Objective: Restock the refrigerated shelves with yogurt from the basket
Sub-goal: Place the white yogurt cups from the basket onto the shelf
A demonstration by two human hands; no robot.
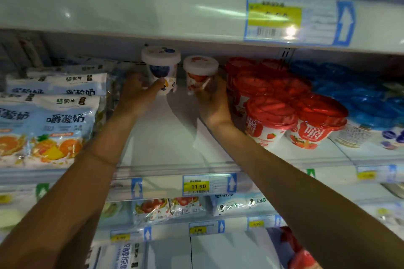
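Note:
Both my arms reach deep into a refrigerated shelf (pixel 166 137). My left hand (pixel 140 91) grips a blueberry yogurt cup (pixel 161 65) with a white lid, upright near the back of the shelf. My right hand (pixel 213 100) grips a strawberry yogurt cup (pixel 200 71) with a white lid, just right of the blueberry cup. The two cups stand close together with a small gap between them. I cannot tell whether their bases touch the shelf. The basket is out of view.
Blue-and-white yogurt bags (pixel 50 120) with fruit pictures fill the shelf's left side. Red-lidded strawberry cups (pixel 284 111) crowd the right, blue-lidded cups (pixel 358 94) beyond them. The upper shelf's edge (pixel 175 13) hangs low overhead. Price tags (pixel 197 185) line the front rail; lower shelves hold more bags.

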